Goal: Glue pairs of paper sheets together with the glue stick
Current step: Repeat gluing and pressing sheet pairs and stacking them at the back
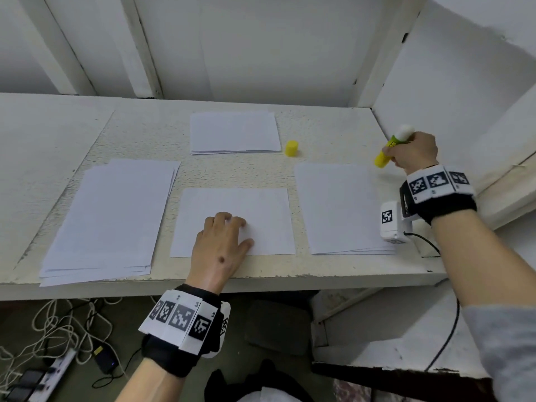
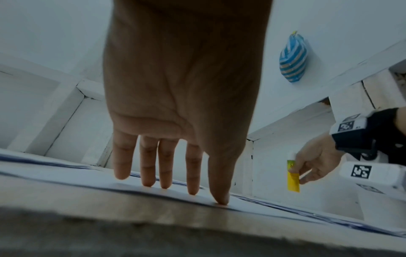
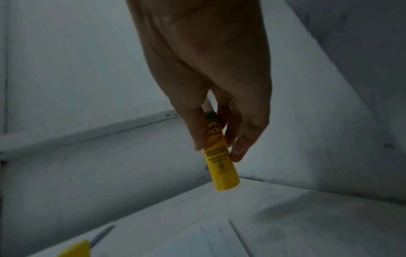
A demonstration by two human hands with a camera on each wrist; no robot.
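The left hand (image 1: 222,242) presses spread fingers flat on the middle sheet (image 1: 261,210) near the surface's (image 1: 139,132) front edge, while the right hand's (image 1: 414,153) grip pinches the uncapped glue stick (image 1: 390,147) above the far right corner, its cap (image 1: 291,148) standing beside the far stack (image 1: 233,132).

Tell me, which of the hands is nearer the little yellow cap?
Neither plainly. The cap stands between them: the right hand off to its right, the left hand nearer the person on a sheet.

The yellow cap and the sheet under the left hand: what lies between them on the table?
Only bare table, as the head view shows. The yellow cap stands apart from the sheet that the left hand presses.
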